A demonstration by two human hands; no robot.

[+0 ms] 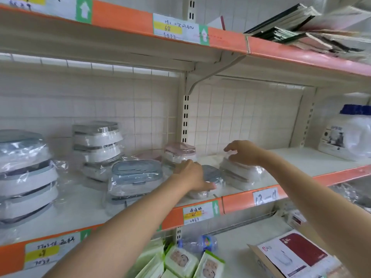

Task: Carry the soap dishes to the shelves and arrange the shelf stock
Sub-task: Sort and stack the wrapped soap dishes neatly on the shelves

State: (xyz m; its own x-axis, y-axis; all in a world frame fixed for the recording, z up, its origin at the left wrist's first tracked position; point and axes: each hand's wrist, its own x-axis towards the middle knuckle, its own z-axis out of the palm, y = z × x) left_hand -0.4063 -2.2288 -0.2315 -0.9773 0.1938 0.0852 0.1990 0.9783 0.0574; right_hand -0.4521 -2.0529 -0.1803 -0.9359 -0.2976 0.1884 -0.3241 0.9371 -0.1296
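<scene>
Plastic-wrapped soap dishes stand on the middle shelf [236,199]. My left hand [192,175] grips a grey-lidded soap dish [212,177] near the shelf's front edge, thumb along its near side. My right hand [244,152] rests with curled fingers on top of a white soap dish [243,175] just to the right. A blue soap dish [134,177] sits left of my left arm, a pink soap dish [179,151] behind my left hand. Two stacks of grey-and-white dishes stand at the left, one stack [98,147] further back and one stack [24,177] at the frame's edge.
The shelf's right part holds a large white jug [349,135] with a blue cap. Flat dark packets [301,27] lie on the upper shelf. Below are green wipe packs [180,261], a small bottle [200,242] and a carton [297,255]. An upright post [185,117] divides the bays.
</scene>
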